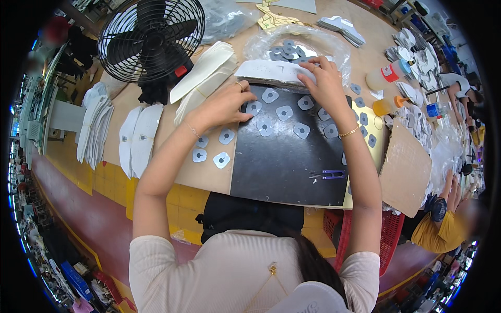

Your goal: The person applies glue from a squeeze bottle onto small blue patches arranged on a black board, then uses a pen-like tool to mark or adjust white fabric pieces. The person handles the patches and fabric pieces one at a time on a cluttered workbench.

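Note:
My left hand (225, 106) is at the left edge of a black work mat (282, 167). Its thumb and forefinger are apart around a small grey-white square patch (254, 108) with a dark centre; whether they touch it I cannot tell. At the mat's far edge lies a stack of white cut pieces (269, 70). My right hand (327, 86) grips the right end of that stack, thumb on the near side and fingers behind. Several similar patches (284, 112) are spread over the mat, and more patches (222, 160) lie on the table left of it.
Purple thread snips (332, 175) lie low on the mat. A black fan (154, 41) stands far left, beside white stacks (203, 78). A plastic bag (297, 44) holds grey pieces. Bottles (387, 74) and cardboard (407, 167) are at right. Another person (443, 232) sits at far right.

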The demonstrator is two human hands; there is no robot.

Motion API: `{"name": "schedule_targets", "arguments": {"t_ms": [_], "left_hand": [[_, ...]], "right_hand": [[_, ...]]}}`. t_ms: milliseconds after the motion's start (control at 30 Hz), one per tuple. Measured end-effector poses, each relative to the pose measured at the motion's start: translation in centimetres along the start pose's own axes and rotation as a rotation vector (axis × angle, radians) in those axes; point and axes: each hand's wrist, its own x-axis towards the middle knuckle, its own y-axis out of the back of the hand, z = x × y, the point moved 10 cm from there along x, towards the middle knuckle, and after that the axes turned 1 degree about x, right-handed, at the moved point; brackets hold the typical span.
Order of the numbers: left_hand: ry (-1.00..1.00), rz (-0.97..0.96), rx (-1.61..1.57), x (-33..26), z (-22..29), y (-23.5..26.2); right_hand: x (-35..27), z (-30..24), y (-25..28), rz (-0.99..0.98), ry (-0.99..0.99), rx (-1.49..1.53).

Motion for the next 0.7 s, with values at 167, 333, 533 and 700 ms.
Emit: {"name": "schedule_targets", "arguments": {"t_ms": [167, 333, 533, 700], "left_hand": [[-0.154, 0.134, 0.151, -1.1, 1.3, 0.8], [-0.241, 0.334, 0.082, -4.8, 5.1, 3.0], [-0.384, 0.177, -0.02, -8.4, 13.2, -5.6], [-0.322, 0.265, -0.09, -9.3, 12.8, -6.9]], "right_hand": [[1.1, 0.3, -2.1, -0.08, -0.059, -0.103], [1.1, -0.7, -1.7, -0.064, -0.04, -0.133], [0.6, -2.7, -1.0, 0.054, 0.045, -0.234], [0.3, -3.3, -0.8, 0.064, 0.086, 0.037]]}}
